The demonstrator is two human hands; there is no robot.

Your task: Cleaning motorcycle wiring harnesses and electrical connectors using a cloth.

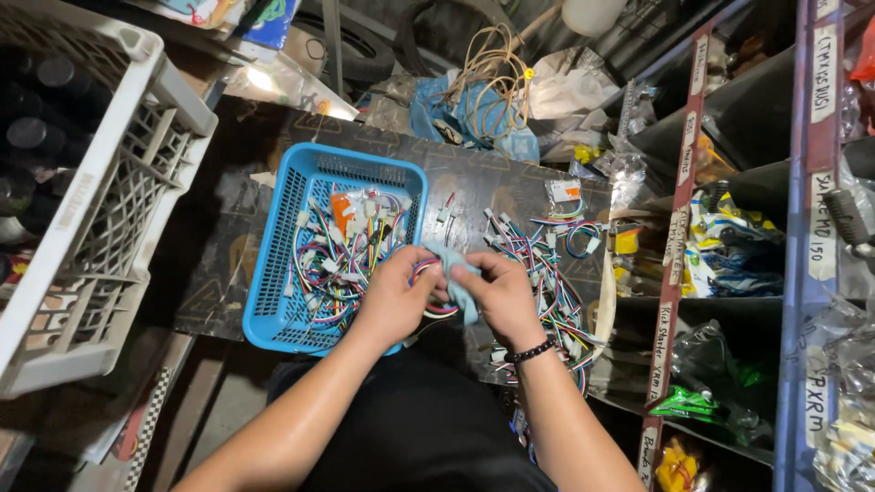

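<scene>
Your left hand (394, 296) pinches a small wiring harness (436, 290) of coloured leads, the grip pressed together around the bundle, while your right hand (499, 293) closes its grip on a light blue cloth (458, 276) folded over the same wires; the two hands meet just above the near edge of the table (474, 187), between the basket and the loose pile. Just to the left, touching your left hand, sits a blue plastic basket (273, 264) already holding a tangle of similar harnesses with white connectors, plus an orange part among them. To the right of your right hand, a spread pile of harnesses (547, 273) lies straight on the dark tabletop, with a black beaded bracelet (531, 351) on that wrist. Judging by how things lie, a good share of the harnesses is already in the basket, one is in your hands with the cloth, and the pile on the right looks left to go through; which pile feeds which cannot be read for certain. The table is a dark, worn board. Beyond it lie a blue plastic bag (474, 114) and a coil of tan cord (488, 68). A white plastic crate (100, 210) stands on the left, and shelves with blue uprights (807, 237) hold bagged parts on the right.
</scene>
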